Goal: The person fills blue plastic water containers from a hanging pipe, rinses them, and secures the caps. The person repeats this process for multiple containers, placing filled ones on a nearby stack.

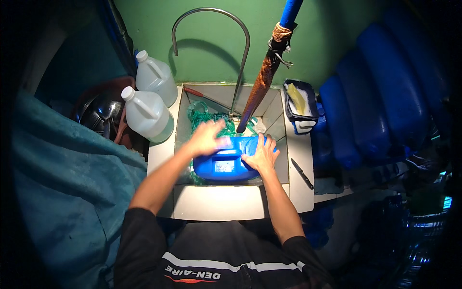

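A blue plastic jug (205, 167) with a moulded handle lies in a tiled sink basin (276, 108), a white label patch on its near side. My right hand (262, 155) grips the jug's right end beside the round cap area, fingers spread over the edge. Motion blurs my left hand (207, 139), which is over the jug's upper left part. Whether its fingers touch the jug cannot be made out. Behind the jug, a tangle of green netting or plastic strips (202, 115) lies in the basin, partly hidden by my left hand.
A curved metal faucet (247, 47) and a wrapped pipe (263, 77) reach over the basin. Two translucent jugs (148, 113) stand left. On the right ledge are a black-handled knife (302, 174) and a dark tub (301, 101) with a yellow sponge. Large blue containers (389, 83) are stacked at right.
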`<state>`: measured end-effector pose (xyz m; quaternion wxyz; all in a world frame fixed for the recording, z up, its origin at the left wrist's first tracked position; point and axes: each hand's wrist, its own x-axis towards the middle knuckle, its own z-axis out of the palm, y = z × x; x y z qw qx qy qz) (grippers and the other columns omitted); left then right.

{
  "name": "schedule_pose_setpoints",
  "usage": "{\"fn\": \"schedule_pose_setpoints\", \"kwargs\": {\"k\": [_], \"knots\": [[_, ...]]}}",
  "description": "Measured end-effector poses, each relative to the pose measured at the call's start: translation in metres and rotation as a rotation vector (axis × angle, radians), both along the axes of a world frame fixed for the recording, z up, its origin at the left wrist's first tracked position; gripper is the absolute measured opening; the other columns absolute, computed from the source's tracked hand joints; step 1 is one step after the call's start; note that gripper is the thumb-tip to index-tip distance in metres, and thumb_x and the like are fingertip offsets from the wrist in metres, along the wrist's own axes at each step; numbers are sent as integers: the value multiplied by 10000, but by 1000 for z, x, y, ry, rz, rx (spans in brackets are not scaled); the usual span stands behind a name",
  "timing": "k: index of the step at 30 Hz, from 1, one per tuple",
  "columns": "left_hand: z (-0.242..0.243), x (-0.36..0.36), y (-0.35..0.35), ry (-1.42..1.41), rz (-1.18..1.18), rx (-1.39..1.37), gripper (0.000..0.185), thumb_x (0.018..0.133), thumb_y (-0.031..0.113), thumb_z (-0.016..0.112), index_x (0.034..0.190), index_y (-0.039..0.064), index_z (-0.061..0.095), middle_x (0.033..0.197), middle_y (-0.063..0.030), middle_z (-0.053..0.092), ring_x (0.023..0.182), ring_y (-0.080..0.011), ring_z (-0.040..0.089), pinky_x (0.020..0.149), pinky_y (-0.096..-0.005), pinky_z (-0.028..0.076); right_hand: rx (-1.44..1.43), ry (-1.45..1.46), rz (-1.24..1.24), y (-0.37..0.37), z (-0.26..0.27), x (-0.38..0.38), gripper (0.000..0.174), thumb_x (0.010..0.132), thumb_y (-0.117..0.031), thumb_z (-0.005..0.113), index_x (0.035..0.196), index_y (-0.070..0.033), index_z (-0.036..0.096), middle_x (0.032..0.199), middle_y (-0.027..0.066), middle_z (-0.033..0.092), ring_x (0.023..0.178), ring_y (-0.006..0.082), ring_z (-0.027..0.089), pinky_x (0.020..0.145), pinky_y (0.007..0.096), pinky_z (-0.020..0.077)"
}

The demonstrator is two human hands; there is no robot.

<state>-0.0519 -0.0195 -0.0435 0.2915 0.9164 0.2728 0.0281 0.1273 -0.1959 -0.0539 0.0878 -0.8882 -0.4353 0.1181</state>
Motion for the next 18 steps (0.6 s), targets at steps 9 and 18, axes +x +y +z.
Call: {"fn": "schedule_pose_setpoints", "kwargs": {"k": [9,18], "knots": [[-46,-10,-40,-153,-108,273,529,818,593,693,812,65,666,804,-146,690,817,-322,648,828,-418,476,121,44,1095,-5,17,48,719,518,-379,770,1172,-127,609,1302,161,509,1241,352,464,1009,554,341],[-52,25,-39,-290,-114,315,515,810,559,708,870,49,663,905,-134,677,935,-314,623,982,-454,440,106,15,391,-22,48,76,897,705,-621,760,1325,-14,533,1261,237,598,1149,386,586,924,480,481]]}}
